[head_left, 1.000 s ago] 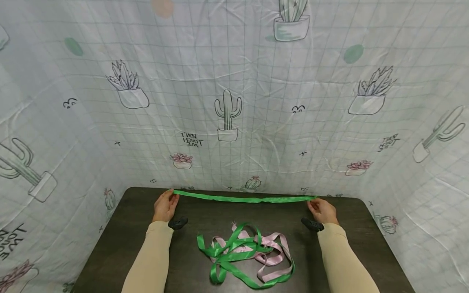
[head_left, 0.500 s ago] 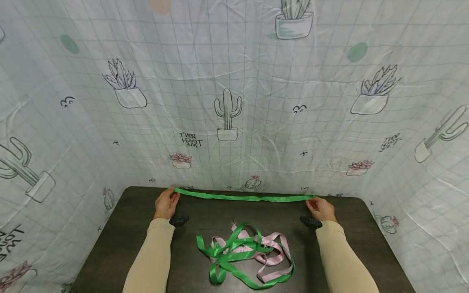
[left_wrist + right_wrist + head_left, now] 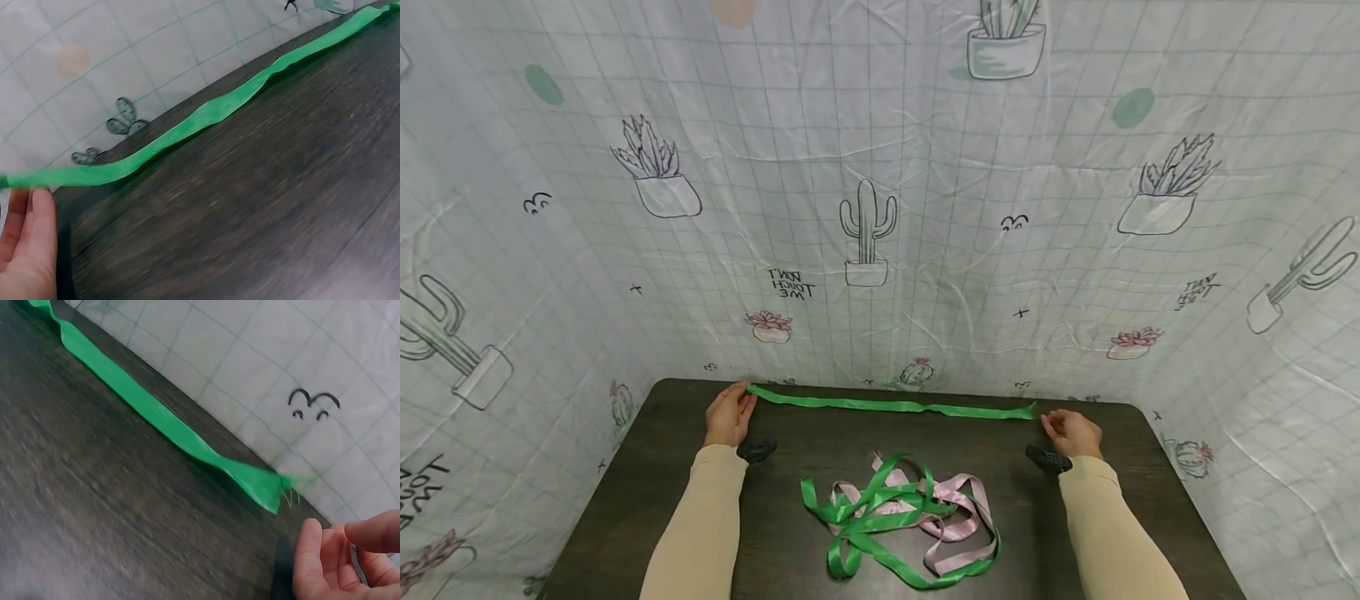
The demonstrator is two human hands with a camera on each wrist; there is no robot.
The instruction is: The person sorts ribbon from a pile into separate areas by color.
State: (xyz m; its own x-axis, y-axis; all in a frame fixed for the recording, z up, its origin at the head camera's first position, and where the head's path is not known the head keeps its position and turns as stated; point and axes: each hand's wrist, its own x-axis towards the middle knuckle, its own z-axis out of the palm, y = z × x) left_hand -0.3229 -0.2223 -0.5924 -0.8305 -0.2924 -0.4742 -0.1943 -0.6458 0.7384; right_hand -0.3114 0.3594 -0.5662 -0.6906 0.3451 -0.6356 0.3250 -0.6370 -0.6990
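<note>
A green ribbon (image 3: pixel 865 406) stretches along the table's far edge. Its left end is at the fingertips of my left hand (image 3: pixel 727 417), which pinches it. In the left wrist view the ribbon (image 3: pixel 212 112) crosses the fingertips and bends down onto the table; the thumb is hidden. My right hand (image 3: pixel 1073 433) is just right of the ribbon's other end, apart from it. In the right wrist view that frayed ribbon end (image 3: pixel 259 484) lies free, and the right hand (image 3: pixel 337 562) has loosely bent fingers with nothing between them.
A loose tangle of green ribbon (image 3: pixel 880 525) and pink ribbon (image 3: pixel 966 529) lies mid-table, between the forearms. The dark wooden table (image 3: pixel 647 467) meets a white curtain (image 3: pixel 940 275) with cactus drawings at the back and sides.
My right hand has let go of the ribbon's right end and moved a little right and down. My left hand has shifted slightly left with its end. The tangle has stayed put.
</note>
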